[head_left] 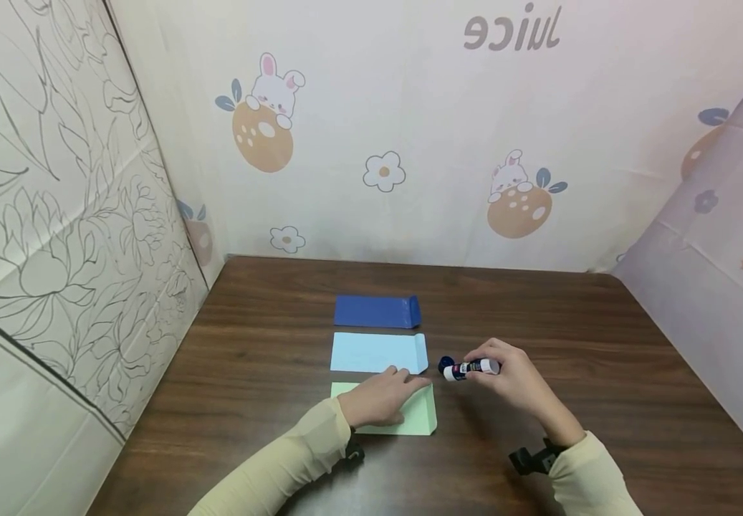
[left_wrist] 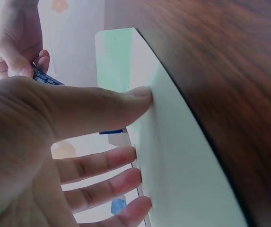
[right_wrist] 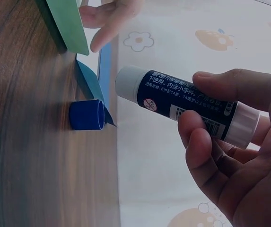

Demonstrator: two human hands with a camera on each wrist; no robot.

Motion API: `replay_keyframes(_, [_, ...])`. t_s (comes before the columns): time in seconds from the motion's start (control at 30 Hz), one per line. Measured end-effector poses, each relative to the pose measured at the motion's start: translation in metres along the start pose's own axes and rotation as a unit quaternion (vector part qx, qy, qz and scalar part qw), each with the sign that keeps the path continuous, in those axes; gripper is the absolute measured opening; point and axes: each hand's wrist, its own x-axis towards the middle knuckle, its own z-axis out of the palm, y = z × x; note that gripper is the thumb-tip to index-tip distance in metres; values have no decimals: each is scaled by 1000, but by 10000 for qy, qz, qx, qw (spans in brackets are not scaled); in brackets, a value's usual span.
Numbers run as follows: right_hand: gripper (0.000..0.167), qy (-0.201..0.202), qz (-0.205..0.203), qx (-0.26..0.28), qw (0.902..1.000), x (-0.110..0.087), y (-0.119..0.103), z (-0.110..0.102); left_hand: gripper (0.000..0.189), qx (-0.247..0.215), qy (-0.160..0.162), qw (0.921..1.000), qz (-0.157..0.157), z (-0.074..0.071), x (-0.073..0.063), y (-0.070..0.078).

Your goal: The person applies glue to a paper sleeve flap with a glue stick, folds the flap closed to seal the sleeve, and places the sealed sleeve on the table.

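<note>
My right hand (head_left: 514,375) pinches a glue stick (right_wrist: 185,101) with a dark printed label between thumb and fingers. The stick is held tilted above the table, its white uncapped end toward the left. Its blue cap (right_wrist: 86,115) stands upright on the table just beyond that end. My left hand (head_left: 380,396) rests on a pale green paper envelope (head_left: 420,412), thumb and spread fingers pressing it down. The envelope's narrow flap (left_wrist: 114,59) stands slightly raised at its right end. Part of the envelope lies hidden under the hand.
Behind the green envelope lie a light blue envelope (head_left: 371,352) and, farther back, a dark blue envelope (head_left: 371,312), both with flaps at the right. The brown wooden table (head_left: 255,401) meets a printed cloth wall (head_left: 410,222) at the back.
</note>
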Motion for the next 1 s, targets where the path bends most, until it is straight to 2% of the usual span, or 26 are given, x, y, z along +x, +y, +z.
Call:
replay_keyframes(0.4, [16,120,133,-180,9997,-1,4,-6,74,589,-299,9978,74,-8,0,8])
replay_keyframes(0.57, [16,118,160,-202,9996,-1,5,-6,71,575,-266,9979,123,-4,2,6])
replay_keyframes(0.73, [17,131,155,-233,9995,-3,6,-6,71,294,-232,9992,101,3,3,1])
replay_keyframes(0.9, [17,139,158,-211,9996,-4,7,-6,73,-332,-223,9992,-38,2,0,-2])
replay_keyframes(1.0, [17,143,167,-203,9996,-4,7,-6,68,-510,-199,9985,-55,2,0,-4])
